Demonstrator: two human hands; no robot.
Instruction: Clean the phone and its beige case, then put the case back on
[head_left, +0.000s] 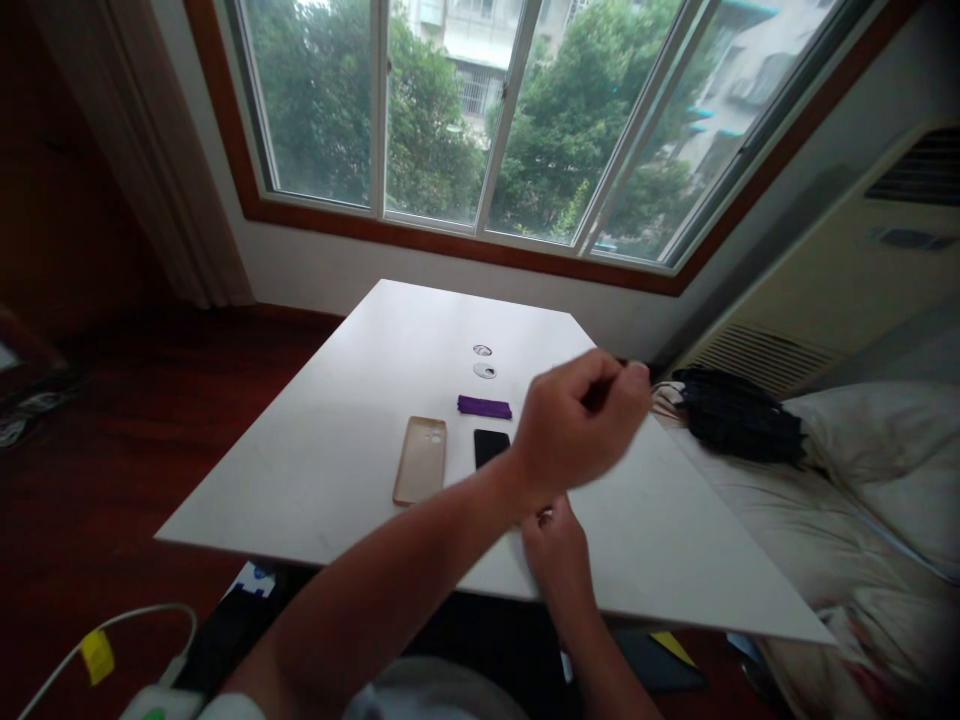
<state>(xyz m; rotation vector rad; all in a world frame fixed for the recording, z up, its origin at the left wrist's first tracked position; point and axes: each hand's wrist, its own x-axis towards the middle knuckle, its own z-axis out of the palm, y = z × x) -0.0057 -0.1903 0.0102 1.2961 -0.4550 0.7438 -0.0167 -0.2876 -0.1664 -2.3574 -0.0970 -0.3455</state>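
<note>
My left hand (pixel 581 425) is raised above the white table (pixel 337 450), blurred, with its fingers curled into a fist; a small dark spot shows between thumb and fingers, too blurred to name. Below its wrist, my right hand (pixel 556 555) rests low on the table near the front edge, its fingertips hidden by the left wrist. A black phone (pixel 489 446) lies just left of the left hand and is partly covered by it. A beige phone case (pixel 421 460) lies beside the phone. A folded purple cloth (pixel 484 407) lies just behind them.
Two small round discs (pixel 484 361) lie further back on the table. A bed with a black bundle (pixel 739 415) adjoins the table's right side. A window spans the far wall. A white cable with a yellow tag (pixel 97 655) lies at lower left.
</note>
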